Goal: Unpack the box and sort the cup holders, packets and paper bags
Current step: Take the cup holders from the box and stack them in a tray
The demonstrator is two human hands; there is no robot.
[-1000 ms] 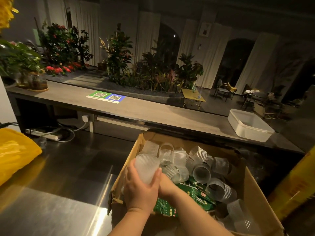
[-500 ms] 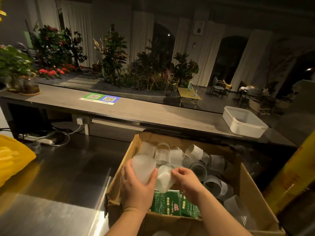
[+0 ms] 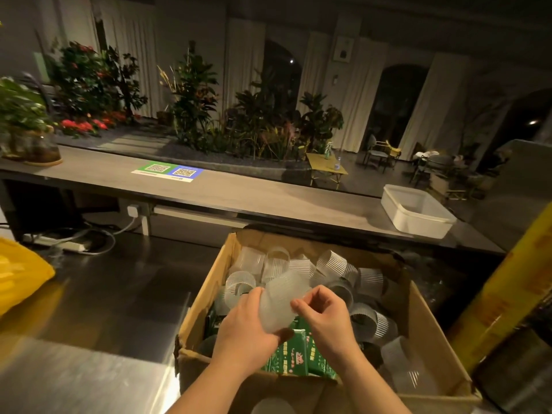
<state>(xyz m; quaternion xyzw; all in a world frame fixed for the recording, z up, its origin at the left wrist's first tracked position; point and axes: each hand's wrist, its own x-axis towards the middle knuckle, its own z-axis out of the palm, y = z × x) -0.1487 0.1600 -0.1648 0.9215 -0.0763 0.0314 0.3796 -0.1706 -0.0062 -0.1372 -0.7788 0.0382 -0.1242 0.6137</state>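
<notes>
A café: service counter [image 3: 239,198], payment QR codes [image 3: 167,172], indoor garden [image 3: 254,127].

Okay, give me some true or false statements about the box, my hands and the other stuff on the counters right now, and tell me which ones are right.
1. The left hand and right hand both hold a translucent ribbed cup holder over the cardboard box. True.
2. The box is empty. False: loose cup holders and green packets lie in it.
3. A white tub sits on the raised counter, beyond the box to the right. True.
4. The yellow bag lies inside the box. False: it lies on the steel worktop at the far left, apart from the box.
</notes>
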